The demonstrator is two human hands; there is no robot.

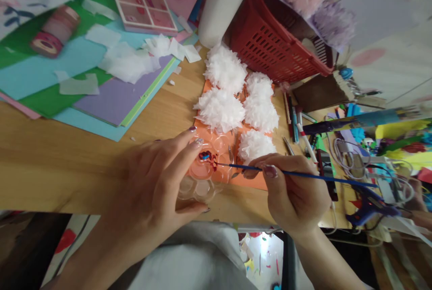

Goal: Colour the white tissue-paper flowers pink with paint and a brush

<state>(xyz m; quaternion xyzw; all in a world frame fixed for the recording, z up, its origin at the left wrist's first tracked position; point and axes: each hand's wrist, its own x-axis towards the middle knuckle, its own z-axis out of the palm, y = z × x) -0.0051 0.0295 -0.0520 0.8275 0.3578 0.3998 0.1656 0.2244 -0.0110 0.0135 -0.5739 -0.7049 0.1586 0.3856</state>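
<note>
My right hand (293, 191) pinches a thin blue paintbrush (303, 175), its tip in dark red and blue paint (208, 157) on a clear round palette (221, 143). Around the palette's left edge curves my left hand (162, 182), fingers on its rim and thumb low at its near side. Beneath the palette lies an orange sheet (251, 181). White ruffled paper flowers (221, 110) stand on the sheet beyond and to the right of the palette.
A red basket (270, 38) and a white cylinder (224, 2) stand at the back. Coloured sheets (114, 96), tape rolls (56, 31) and a pink divided box (143, 8) lie left. Pens (295, 123), cables and a blue glue gun (371, 209) are right, near another person's hand (418, 200).
</note>
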